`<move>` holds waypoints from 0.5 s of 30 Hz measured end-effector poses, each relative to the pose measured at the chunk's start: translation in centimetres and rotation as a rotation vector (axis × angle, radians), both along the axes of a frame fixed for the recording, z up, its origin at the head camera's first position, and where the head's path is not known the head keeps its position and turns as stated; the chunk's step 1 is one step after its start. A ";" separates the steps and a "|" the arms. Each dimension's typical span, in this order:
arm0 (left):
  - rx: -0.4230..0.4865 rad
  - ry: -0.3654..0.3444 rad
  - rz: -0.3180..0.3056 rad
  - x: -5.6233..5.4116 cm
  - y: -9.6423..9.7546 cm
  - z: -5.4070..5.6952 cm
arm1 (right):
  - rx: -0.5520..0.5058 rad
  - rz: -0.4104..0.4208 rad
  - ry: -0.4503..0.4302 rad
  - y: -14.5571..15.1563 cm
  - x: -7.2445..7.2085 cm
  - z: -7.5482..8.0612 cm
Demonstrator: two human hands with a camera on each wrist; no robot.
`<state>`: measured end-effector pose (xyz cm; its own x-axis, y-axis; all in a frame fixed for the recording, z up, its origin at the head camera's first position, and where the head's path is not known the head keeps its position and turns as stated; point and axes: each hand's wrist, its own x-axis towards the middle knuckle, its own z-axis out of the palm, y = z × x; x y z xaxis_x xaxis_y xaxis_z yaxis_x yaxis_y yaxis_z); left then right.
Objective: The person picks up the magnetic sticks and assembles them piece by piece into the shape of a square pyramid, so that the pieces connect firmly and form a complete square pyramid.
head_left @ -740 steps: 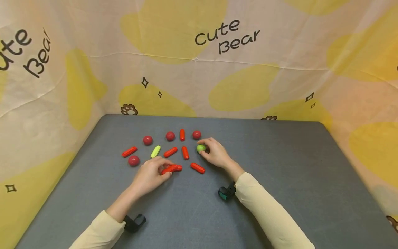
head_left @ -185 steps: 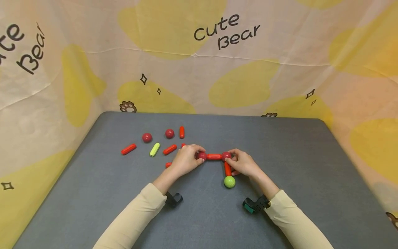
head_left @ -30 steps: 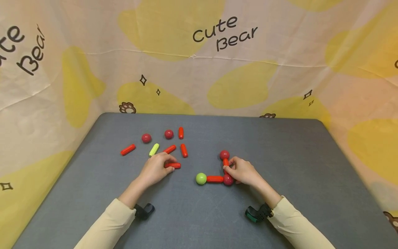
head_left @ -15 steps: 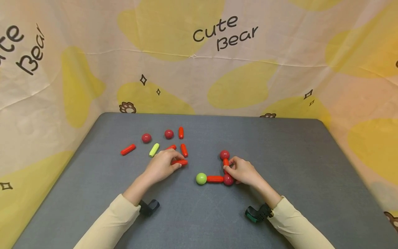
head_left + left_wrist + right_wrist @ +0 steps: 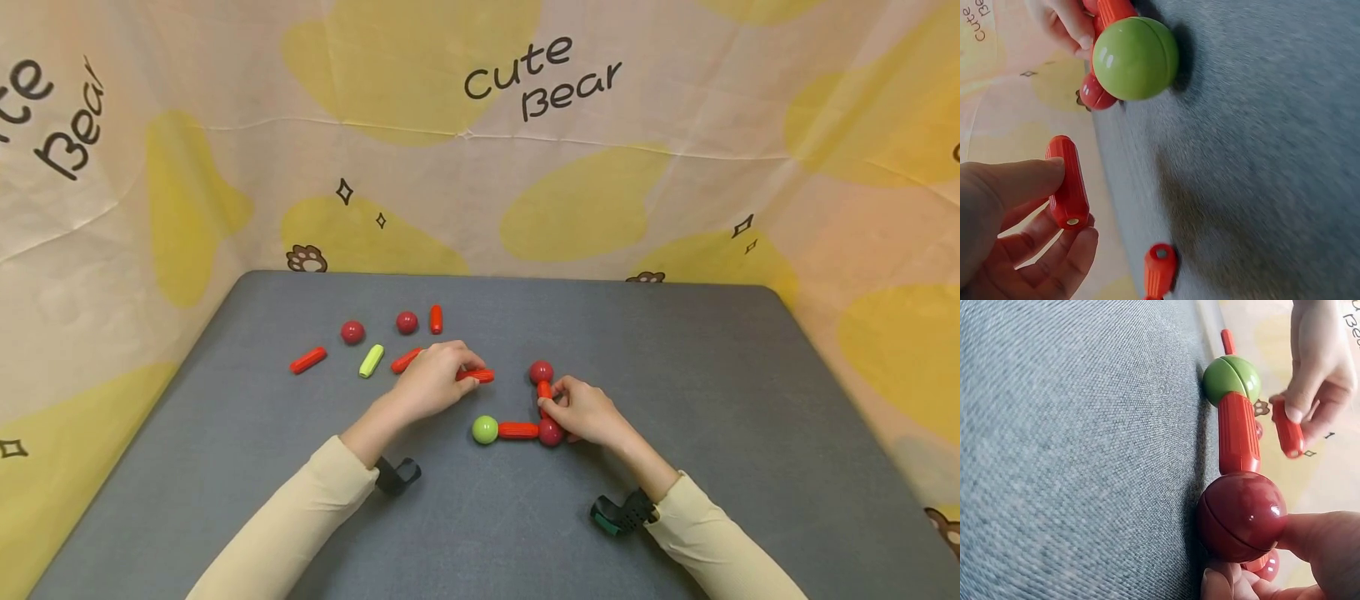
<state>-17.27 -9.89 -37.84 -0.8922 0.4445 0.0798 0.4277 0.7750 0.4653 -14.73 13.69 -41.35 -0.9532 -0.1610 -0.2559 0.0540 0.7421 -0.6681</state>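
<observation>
My left hand (image 5: 435, 379) pinches a loose red magnetic rod (image 5: 480, 376) between thumb and fingers, held above the table. A round metal spot shows in the end of that rod (image 5: 1067, 187) in the left wrist view. My right hand (image 5: 588, 412) pinches the upright side of an L-shaped piece lying on the table. This side is a red rod (image 5: 545, 398) between a far red ball (image 5: 542, 372) and a corner red ball (image 5: 551, 432). From the corner, another red rod (image 5: 518, 431) runs left to a green ball (image 5: 485, 429).
Loose parts lie at the left rear of the grey table (image 5: 675, 358): two red balls (image 5: 352, 332), a yellow-green rod (image 5: 371, 361) and several red rods (image 5: 308, 360). A patterned cloth (image 5: 585, 208) stands around the table's back and sides.
Once-loose balls and rods now form the L-shaped piece, which has turned since 6.2 s ago. Over the last second my left hand carried its red rod up and right; the right hand stayed put.
</observation>
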 end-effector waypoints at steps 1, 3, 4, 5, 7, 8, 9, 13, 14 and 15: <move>-0.004 -0.003 -0.009 -0.2 0.3 0.0 | 0.002 0.000 0.000 0.0 0.0 0.0; -0.013 -0.005 -0.022 -0.5 0.8 0.0 | 0.005 -0.003 -0.001 0.0 -0.1 0.0; -0.020 -0.005 -0.029 -0.7 1.1 0.0 | 0.005 -0.004 -0.001 0.0 -0.1 0.0; -0.025 -0.003 -0.036 -0.9 1.3 0.0 | 0.005 -0.004 -0.001 0.0 -0.1 0.0; -0.033 -0.001 -0.048 -1.2 1.8 -0.1 | 0.004 -0.006 -0.001 0.0 -0.1 -0.1; -0.037 -0.001 -0.055 -1.4 2.0 -0.2 | 0.003 -0.007 0.000 0.0 -0.1 -0.1; -0.042 -0.002 -0.060 -1.6 2.2 -0.3 | 0.002 -0.007 0.000 0.0 -0.1 -0.1; -0.055 -0.023 -0.070 -2.3 3.0 -0.8 | 0.001 -0.006 -0.002 0.0 -0.1 0.0; -0.059 -0.029 -0.068 -2.4 3.2 -0.9 | -0.001 -0.005 -0.002 0.0 -0.1 0.0; -0.065 -0.034 -0.064 -2.5 3.3 -1.1 | -0.002 -0.005 -0.001 0.0 -0.1 0.0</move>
<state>-19.78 -6.57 -38.90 -0.8635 0.5039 0.0195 0.4622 0.7754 0.4303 -14.79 13.70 -41.36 -0.9536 -0.1573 -0.2568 0.0583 0.7403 -0.6698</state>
